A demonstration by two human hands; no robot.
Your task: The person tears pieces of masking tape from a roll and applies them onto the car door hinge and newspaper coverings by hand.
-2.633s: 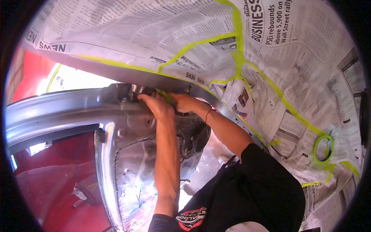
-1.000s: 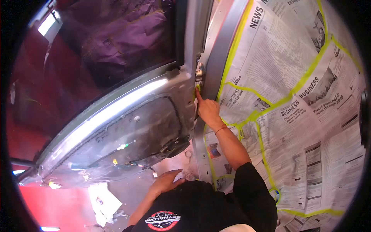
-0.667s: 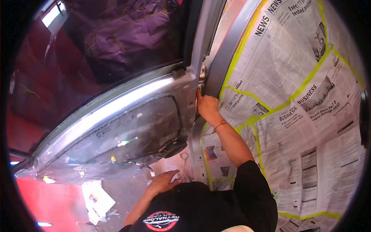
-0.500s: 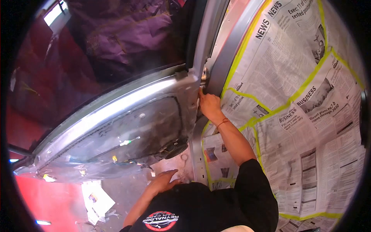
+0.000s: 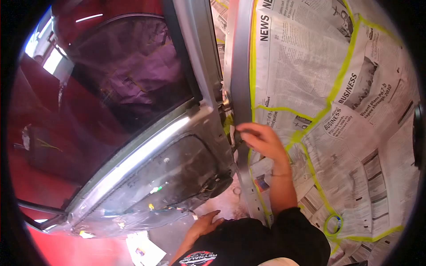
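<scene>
My right hand (image 5: 262, 138) is beside the hinge gap between the grey car door (image 5: 204, 128) and the grey pillar (image 5: 241, 66). Its fingers are loosely bent and apart, with nothing in them. Just left of the fingertips, yellow-green masking tape (image 5: 228, 126) covers part of the gap, below a metal hinge (image 5: 225, 106). Low in the view, my left hand (image 5: 206, 224) hangs near the bottom of the door, fingers apart and empty, close to a loose wire connector (image 5: 195, 217).
Newspaper (image 5: 301, 66) taped with yellow-green strips covers the car body on the right. A roll of tape (image 5: 333, 224) lies against it at the lower right. The door window (image 5: 128, 75) fills the upper left. White paper (image 5: 145, 250) lies on the floor below the door.
My right hand has pulled back from the hinge gap and its fingers have spread, exposing the tape there. The view has shifted, bringing the tape roll back into sight. My left hand stays low.
</scene>
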